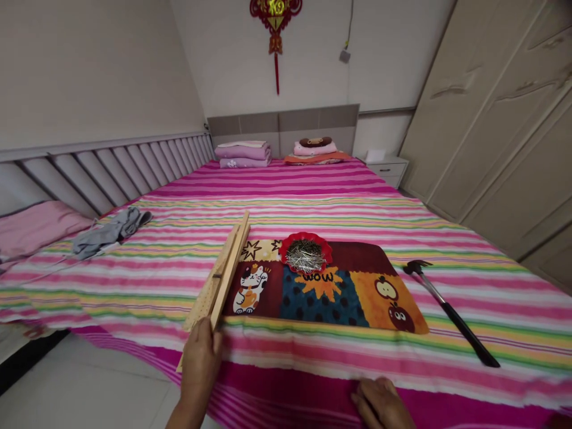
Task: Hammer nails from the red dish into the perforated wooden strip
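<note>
Near the front edge of the bed, my left hand [202, 357] is closed around the near end of some pale wooden strips [231, 268]. The strips lie together lengthwise, pointing away from me, and overlap the left side of a patterned mat [322, 304]. A small dark bit sits on them about midway. My right hand [383, 403] rests at the bed's front edge with its fingers curled; anything inside them is hidden. On the mat stands a red scalloped bowl [328, 253] full of metal nails [305, 257]. Right of the mat lies a claw hammer [451, 313] with a black handle.
A striped bedspread [286, 214] covers the bed. Grey cloth [111, 231] and a pink pillow [42, 229] lie at the left, beside a slatted rail [134, 170]. Folded bedding [243, 154] sits by the headboard [286, 124]. A wardrobe [500, 119] stands at the right.
</note>
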Motion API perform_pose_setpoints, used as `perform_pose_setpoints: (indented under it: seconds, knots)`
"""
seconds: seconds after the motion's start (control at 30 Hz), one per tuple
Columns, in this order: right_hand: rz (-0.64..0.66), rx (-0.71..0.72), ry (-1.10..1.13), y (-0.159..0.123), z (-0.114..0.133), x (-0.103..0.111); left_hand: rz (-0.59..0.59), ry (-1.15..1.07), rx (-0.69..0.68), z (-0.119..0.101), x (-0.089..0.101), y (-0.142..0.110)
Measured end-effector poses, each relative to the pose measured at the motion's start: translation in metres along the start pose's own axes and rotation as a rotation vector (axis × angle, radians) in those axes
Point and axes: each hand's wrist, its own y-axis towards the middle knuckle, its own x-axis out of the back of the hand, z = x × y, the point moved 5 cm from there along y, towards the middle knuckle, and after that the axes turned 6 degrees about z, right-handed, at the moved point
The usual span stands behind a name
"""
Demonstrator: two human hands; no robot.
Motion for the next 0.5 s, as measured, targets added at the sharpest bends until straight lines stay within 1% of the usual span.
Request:
perform_pose_setpoints:
  seconds: [0.07, 0.1, 0.17, 0.23, 0.3, 0.4, 0.47, 0.5]
  knots:
    - [0.033, -0.076, 0.169, 0.006, 0.009, 0.003, -0.105, -0.144, -0.102, -0.007, 0.002, -0.018]
    - [0.042, -0.122, 0.278, 0.010, 0.014, 0.005, -0.131, -0.197, -0.160, -0.014, 0.001, -0.028]
    - [0.079, -0.218, 0.520, 0.022, 0.028, 0.008, -0.143, -0.278, -0.294, -0.034, -0.003, -0.050]
    - [0.084, -0.316, 0.765, 0.035, 0.039, 0.009, -0.166, -0.305, -0.405, -0.059, -0.010, -0.071]
    - [0.046, -0.417, 0.974, 0.046, 0.046, 0.007, -0.166, -0.300, -0.509, -0.083, -0.018, -0.090]
    - [-0.074, -0.522, 1.234, 0.060, 0.048, 0.002, -0.182, -0.293, -0.624, -0.111, -0.025, -0.111]
    - [-0.137, -0.569, 1.331, 0.066, 0.047, 0.000, -0.137, -0.300, -0.659, -0.119, -0.027, -0.112]
    - [-0.150, -0.587, 1.348, 0.070, 0.046, 0.000, -0.108, -0.307, -0.657, -0.118, -0.025, -0.107]
